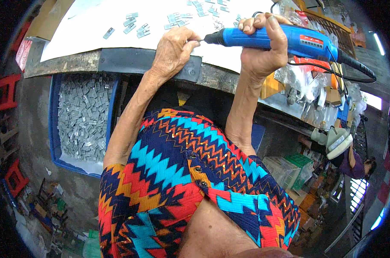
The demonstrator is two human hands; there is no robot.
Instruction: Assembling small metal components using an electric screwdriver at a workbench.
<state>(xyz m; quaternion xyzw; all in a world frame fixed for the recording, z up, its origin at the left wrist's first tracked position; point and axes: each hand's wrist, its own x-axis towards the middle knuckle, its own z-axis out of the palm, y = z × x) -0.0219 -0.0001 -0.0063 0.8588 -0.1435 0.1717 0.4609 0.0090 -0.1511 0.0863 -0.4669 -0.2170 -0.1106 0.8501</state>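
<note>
My right hand [263,49] is wrapped round a blue electric screwdriver [296,41] with a black nose, held level above the worktable with its tip to the left. From its back end runs a black cable. My left hand [173,51] is closed in a pinch right at the tool's thin tip; whatever sits between the thumb and finger is too small and hidden to make out. On the white sheet [87,32] beyond the hands lie several small flat grey parts [130,23], some in little clusters.
A blue crate [54,124] full of similar grey pieces stands below the table's front edge [126,60], at left. Plastic bags [300,86] and clutter crowd the right side. A red stool [8,92] is at far left. Another person [354,163] is at far right.
</note>
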